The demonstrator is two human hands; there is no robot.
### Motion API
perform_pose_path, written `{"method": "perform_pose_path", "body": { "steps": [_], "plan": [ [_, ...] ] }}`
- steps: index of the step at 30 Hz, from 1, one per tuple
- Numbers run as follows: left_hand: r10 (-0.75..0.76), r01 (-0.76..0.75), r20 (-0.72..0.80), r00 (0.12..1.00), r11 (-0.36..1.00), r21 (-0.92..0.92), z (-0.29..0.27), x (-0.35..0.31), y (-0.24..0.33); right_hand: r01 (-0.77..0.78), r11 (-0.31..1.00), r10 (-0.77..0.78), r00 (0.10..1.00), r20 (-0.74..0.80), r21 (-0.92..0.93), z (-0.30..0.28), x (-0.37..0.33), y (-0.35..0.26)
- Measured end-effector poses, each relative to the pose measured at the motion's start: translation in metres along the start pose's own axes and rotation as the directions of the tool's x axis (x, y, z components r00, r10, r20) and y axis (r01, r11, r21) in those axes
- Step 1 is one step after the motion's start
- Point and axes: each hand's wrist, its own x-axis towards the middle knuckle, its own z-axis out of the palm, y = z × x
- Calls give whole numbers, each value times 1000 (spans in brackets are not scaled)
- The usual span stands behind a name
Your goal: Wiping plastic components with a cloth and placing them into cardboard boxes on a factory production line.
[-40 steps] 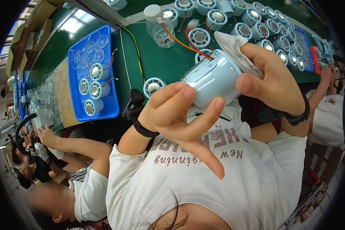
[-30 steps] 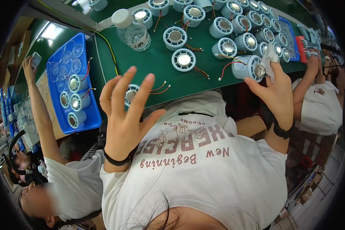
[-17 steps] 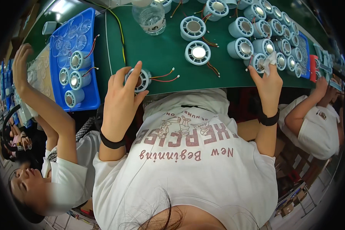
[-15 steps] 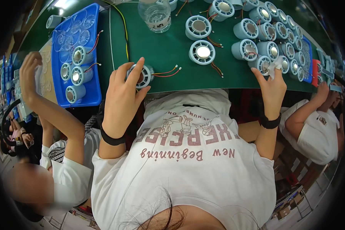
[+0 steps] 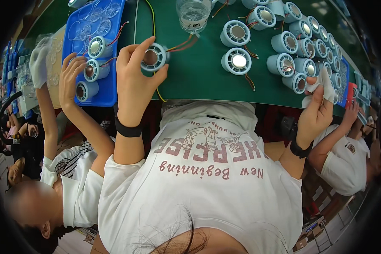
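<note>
My left hand (image 5: 133,80) is closed around a light-blue round housing (image 5: 159,59) with a spoked rim and a metal disc in its middle, gripping it between thumb and fingers above the green table (image 5: 190,80). Thin coloured wires trail from the housing's right side, blurred by motion. In my right hand (image 5: 314,122) a crumpled white cloth (image 5: 324,86) is pinched between the fingers, at the table's near edge beside a cluster of similar housings (image 5: 282,41). Two more housings, one at the middle right (image 5: 236,61), stand between my hands with their wires lying out.
A clear jar (image 5: 193,17) with liquid stands at the back. On the left, a blue tray (image 5: 108,91) holds housings and clear plastic discs; a co-worker's bare hand (image 5: 72,78) touches it, the other is gloved. A yellow-green cable (image 5: 153,21) crosses the table. Another person works at the right.
My left hand has closed on the housing and raised it, swinging its wires up. My right hand, with the cloth, has drawn nearer me. The co-worker's hand has come to the tray.
</note>
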Motion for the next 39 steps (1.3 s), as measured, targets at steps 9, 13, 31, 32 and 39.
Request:
{"method": "perform_pose_path", "body": {
  "steps": [9,13,31,32,39],
  "plan": [
    [338,-334,8,941,926,176,34,-8,90,-308,730,17,900,435,610,36,41,-42],
    [586,-605,150,796,776,180,82,6,90,347,932,-359,843,400,106,86,63,-80],
    [216,107,281,935,584,-804,-33,-30,64,795,597,-787,606,116,-105,184,88,-61],
    [115,144,185,976,297,-944,-37,-36,63,786,617,-782,616,92,-20,187,89,-61],
    [-25,187,192,981,-128,-974,-64,-44,56,314,946,-312,949,-39,80,153,119,-54]
  ]
}}
